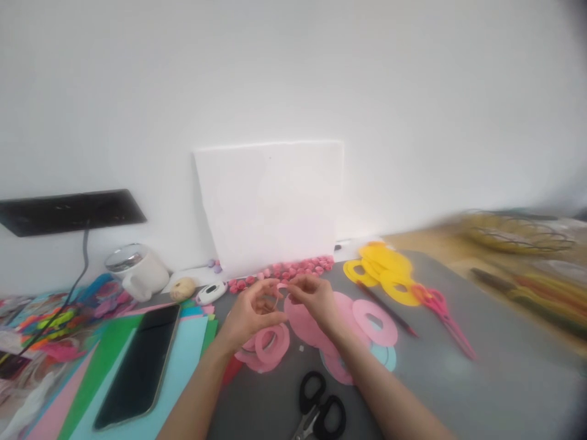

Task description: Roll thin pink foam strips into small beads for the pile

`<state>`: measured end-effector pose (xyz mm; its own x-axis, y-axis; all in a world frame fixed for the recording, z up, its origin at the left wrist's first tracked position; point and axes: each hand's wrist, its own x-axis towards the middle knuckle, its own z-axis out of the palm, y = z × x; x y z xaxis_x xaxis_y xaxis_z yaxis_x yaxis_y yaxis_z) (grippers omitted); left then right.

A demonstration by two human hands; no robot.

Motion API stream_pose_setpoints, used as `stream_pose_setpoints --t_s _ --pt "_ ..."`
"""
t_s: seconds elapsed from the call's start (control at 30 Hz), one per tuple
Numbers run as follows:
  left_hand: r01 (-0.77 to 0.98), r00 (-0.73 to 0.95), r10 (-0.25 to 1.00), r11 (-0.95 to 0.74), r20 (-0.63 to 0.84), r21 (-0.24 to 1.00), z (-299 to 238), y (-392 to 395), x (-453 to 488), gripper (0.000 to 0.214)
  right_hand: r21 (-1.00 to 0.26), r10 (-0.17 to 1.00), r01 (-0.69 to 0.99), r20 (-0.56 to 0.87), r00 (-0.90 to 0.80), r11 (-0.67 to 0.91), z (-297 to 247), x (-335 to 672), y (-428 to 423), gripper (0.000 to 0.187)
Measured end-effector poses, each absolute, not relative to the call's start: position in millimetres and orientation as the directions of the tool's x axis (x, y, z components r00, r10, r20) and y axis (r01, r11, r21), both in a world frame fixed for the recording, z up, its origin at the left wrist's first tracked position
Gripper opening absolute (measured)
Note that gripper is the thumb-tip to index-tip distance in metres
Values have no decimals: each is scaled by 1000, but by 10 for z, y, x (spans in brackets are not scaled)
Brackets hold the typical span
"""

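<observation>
My right hand [314, 297] pinches a small strip of pink paper [282, 286] between thumb and fingertips. My left hand [254, 311] meets it from the other side, its fingers curled at the strip and its thumb stretched out below. Under my left wrist lie several pink paper rings [271, 347]. More pink paper pieces, round in outline, spread under my right forearm, with a pink ring [375, 322] on top and a light blue paper piece [389, 355] beneath. Black-handled scissors [321, 406] lie between my forearms, close to me.
Small pink rolled pieces [298, 269] line the foot of a white board [275, 205] leaning on the wall. On the right are yellow paper rings [387, 269], a dark pencil [389, 310] and pink scissors [447, 318]. A phone [140, 366] and white mug [142, 272] stand left.
</observation>
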<state>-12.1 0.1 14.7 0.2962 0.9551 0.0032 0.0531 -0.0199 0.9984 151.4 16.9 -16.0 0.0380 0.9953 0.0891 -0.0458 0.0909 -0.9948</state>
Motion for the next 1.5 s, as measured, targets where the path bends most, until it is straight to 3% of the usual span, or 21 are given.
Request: stream_pose_setpoints --t_s 0.1,0.2,0.33,0.5,0.77,1.5 --pt "28 152 988 -1 -4 1000 133 3 -74 59 -986 986 0 165 23 165 -120 1497 133 15" --pt "58 48 999 -13 10 998 92 25 -51 43 -978 978 -46 204 -35 202 -62 1462 87 12" --pt "34 44 998 -42 40 999 58 44 -55 22 -978 980 -97 189 -61 183 18 1433 47 10" --pt "2 3 1000 -10 10 1000 101 33 -51 20 -976 980 -168 159 -120 138 15 1436 45 12" --pt "-30 -32 999 16 -17 999 185 6 -43 22 -911 960 -413 124 -252 9 -125 1470 104 28" --pt "84 36 998 -50 48 995 141 9 -57 23 -936 979 -351 61 -195 -12 -130 1467 89 27"
